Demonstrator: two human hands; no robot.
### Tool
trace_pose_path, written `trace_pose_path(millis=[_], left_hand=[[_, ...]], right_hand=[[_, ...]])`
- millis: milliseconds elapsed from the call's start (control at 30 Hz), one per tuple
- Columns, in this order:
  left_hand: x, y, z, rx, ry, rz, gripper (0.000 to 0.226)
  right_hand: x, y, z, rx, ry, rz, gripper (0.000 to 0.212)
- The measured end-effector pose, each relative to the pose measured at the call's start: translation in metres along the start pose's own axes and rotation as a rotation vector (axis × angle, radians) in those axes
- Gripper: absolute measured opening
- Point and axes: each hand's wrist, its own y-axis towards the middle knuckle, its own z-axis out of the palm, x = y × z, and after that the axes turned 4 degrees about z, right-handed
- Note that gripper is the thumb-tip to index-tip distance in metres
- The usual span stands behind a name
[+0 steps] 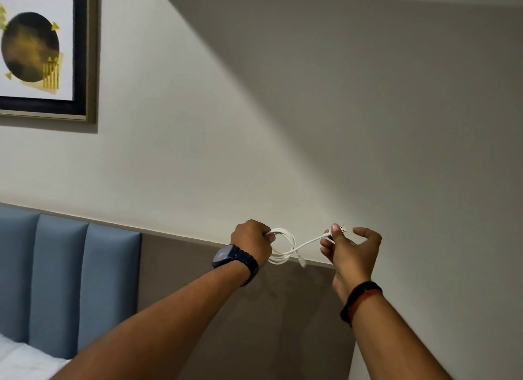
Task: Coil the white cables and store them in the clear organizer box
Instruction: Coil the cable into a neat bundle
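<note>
The left hand gripped the thin white cable's loops; its tail ran toward 3 o'clock, where the right hand pinched the metal-tipped USB plug.

White cable partly looped in air, USB plug at its right end.

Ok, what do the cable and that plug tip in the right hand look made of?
White cable: looks like a smooth matte plastic or rubbery jacket; it bends into soft loops without kinking. Plug tip past the right hand: seems metal, a greyish shell with a reddish inside, too small to be sure.
</note>
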Motion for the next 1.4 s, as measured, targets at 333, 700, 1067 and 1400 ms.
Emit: trace_pose_path(millis=[333, 700, 1067, 1400], left_hand=[[-0.008, -0.009, 0.003, 0.050, 0.004, 0.072, 0.028], [-0.005, -0.007, 0.003, 0.017, 0.010, 0.093, 0.016], [-0.003, -0.007, 0.010, 0.092, 0.019, 0.191, 0.015], [0.013, -0.001, -0.004, 0.432, -0.785, -0.038, 0.012]], right_hand=[[-0.006, -0.008, 0.017, 0.222, -0.519, 0.009, 0.026], [-0.003, -0.019, 0.015, 0.481, -0.815, -0.154, 0.009], [0.006, -0.016, 0.015, 0.544, -1.109, -0.083, 0.014], [0.015, -0.016, 0.010, 0.775, -0.676, 0.093, 0.006]])
